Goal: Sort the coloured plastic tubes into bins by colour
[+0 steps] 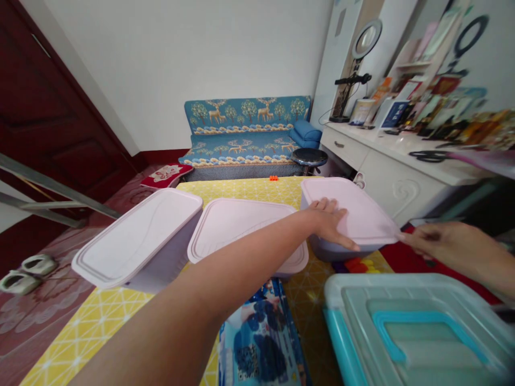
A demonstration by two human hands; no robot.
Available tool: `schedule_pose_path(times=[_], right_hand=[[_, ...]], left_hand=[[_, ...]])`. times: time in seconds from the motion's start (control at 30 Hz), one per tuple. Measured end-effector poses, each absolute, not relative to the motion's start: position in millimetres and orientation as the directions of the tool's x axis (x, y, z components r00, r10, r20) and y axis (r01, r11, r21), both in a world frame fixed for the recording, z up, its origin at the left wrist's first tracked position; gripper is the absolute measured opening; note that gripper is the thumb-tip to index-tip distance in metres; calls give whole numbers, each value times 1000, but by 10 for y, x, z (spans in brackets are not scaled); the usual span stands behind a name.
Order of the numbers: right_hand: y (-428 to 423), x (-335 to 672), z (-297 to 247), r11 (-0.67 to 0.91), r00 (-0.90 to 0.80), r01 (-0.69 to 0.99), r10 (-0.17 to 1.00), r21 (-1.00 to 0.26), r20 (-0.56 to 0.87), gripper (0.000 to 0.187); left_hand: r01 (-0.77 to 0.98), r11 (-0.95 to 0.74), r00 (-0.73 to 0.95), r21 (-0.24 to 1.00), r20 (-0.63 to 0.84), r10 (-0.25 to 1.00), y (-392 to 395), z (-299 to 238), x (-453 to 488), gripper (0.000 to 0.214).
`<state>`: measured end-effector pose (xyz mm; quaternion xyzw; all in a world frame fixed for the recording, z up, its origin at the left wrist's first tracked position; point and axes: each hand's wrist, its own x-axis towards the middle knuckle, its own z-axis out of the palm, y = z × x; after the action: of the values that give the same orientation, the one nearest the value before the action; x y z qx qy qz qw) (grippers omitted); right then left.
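A pale pink lid (362,206) covers the grey-purple storage bin (333,252) at the right of the table. My left hand (330,222) lies flat on this lid, fingers spread, the forearm reaching across the middle bin. With fingers pinched, my right hand (442,241) grips the lid's near right corner. Two more bins have similar lids: a middle lid (241,214) partly hidden by my left arm, and a left lid (140,236) on a bin standing at an angle. Small coloured blocks (360,265) show beside the right bin's base.
A teal-lidded box (422,332) and a blue printed packet (257,343) occupy the near side of the yellow tablecloth (120,311). Small orange blocks (274,178) lie at the far edge. Beyond are a sofa (245,139), a stool (309,156) and a cluttered dresser (386,171).
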<state>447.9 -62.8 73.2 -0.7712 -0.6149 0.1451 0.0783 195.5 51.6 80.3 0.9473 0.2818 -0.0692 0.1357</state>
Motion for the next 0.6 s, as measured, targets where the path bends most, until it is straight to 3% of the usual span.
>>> schedule_pose_path(times=[0.13, 0.27, 0.37, 0.47, 0.6], right_hand=[[-730, 4645, 448, -448, 162, 707, 856, -548, -491, 38], [-559, 4453, 383, -417, -56, 566, 841, -711, -538, 43], [-407, 4302, 374, -338, -188, 632, 806, -697, -561, 47], [-346, 4285, 325, -367, -180, 692, 747, -622, -640, 45], [-391, 4255, 365, -368, -323, 635, 672, -679, -666, 40]], left_hand=[[553, -801, 832, 228, -203, 516, 522, 803, 1964, 117], [556, -798, 830, 233, -202, 520, 525, 789, 1966, 117], [558, -796, 830, 237, -189, 525, 529, 768, 1970, 115], [556, -796, 831, 241, -184, 524, 537, 749, 1976, 117], [550, -799, 835, 241, -174, 522, 546, 735, 1983, 120]])
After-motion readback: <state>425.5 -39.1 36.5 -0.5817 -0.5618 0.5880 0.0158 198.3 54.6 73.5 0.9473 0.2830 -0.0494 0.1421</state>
